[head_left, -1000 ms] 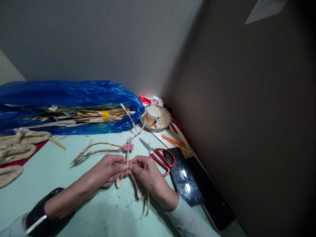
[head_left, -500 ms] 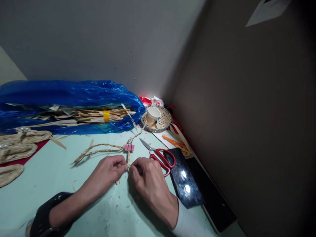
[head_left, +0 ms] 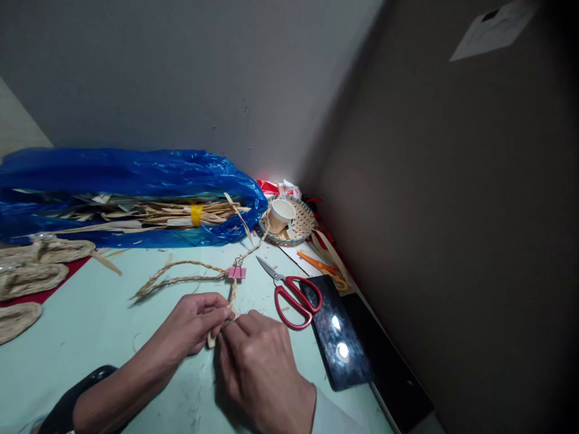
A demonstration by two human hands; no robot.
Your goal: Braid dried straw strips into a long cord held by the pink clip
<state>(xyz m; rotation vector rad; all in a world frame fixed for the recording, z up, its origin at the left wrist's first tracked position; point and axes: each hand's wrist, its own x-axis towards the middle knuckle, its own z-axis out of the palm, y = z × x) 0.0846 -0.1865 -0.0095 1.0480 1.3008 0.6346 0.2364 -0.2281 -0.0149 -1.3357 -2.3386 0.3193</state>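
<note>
A braided straw cord (head_left: 233,292) runs down from a pink binder clip (head_left: 237,273) toward my hands. My left hand (head_left: 205,319) pinches the lower end of the braid between thumb and fingers. Close against it, my right hand (head_left: 260,355) has its fingers curled in at the same end, with its back to the camera; the strand in its fingers is mostly hidden. A pale strip end pokes out below my left fingers. Above the clip, thin braided cord goes up to the basket, and a braided loop (head_left: 181,278) lies to the left.
Red-handled scissors (head_left: 294,295) lie right of the braid, beside a dark glossy phone (head_left: 337,337) and orange scissors (head_left: 323,265). Behind are a paper cup (head_left: 281,216) in a woven basket (head_left: 304,224) and a blue plastic bag (head_left: 117,169) of straw. Woven soles (head_left: 34,280) lie left.
My right hand has moved down and left, its fingers now closer to my left hand. My left hand has lowered slightly along the braid.
</note>
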